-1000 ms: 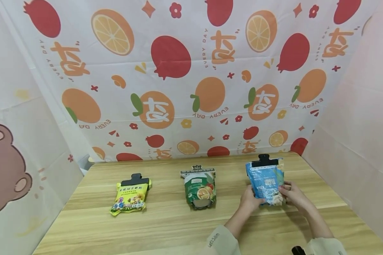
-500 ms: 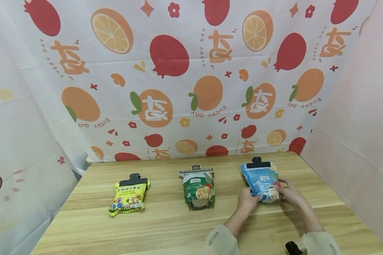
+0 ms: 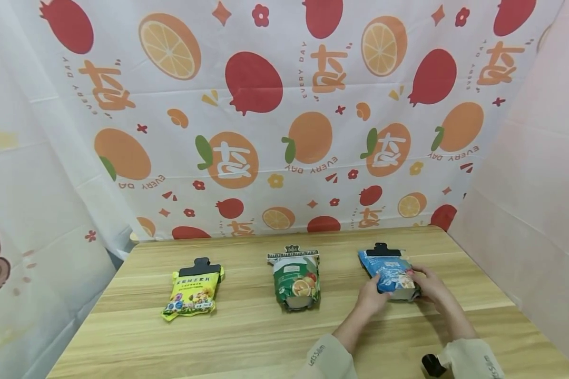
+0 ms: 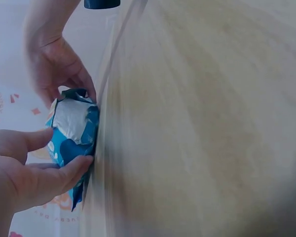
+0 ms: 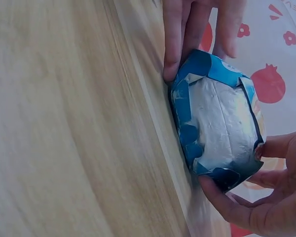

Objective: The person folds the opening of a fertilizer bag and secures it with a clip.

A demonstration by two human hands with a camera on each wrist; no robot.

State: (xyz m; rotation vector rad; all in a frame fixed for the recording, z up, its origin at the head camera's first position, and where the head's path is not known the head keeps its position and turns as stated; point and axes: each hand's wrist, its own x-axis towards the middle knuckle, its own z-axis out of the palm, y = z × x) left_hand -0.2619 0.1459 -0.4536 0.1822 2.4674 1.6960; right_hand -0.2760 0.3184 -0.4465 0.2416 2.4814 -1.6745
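A blue snack bag (image 3: pixel 391 272) with a black clip (image 3: pixel 384 252) across its top leans back on the right of the table. My left hand (image 3: pixel 371 297) holds its lower left side, thumb towards the front. On the opposite side my right hand (image 3: pixel 432 287) grips the lower right corner. Silvery-white bottom of the blue bag (image 5: pixel 222 118) faces the right wrist view, its base edge at the tabletop. In the left wrist view the left hand (image 4: pixel 34 173) has thumb and fingers either side of the bag.
A green bag (image 3: pixel 294 281) with a piano-key clip (image 3: pixel 293 255) sits mid-table. Further left lies a yellow bag (image 3: pixel 193 295) with a black clip (image 3: pixel 200 267). A fruit-print curtain (image 3: pixel 265 131) hangs behind the wooden table (image 3: pixel 246 342). A black object (image 3: pixel 433 365) is beside the right sleeve.
The blue bag has tipped back from nearly upright, its clipped top going lower and slightly left. Both hands have stayed on its sides, following it. The other bags have not moved.
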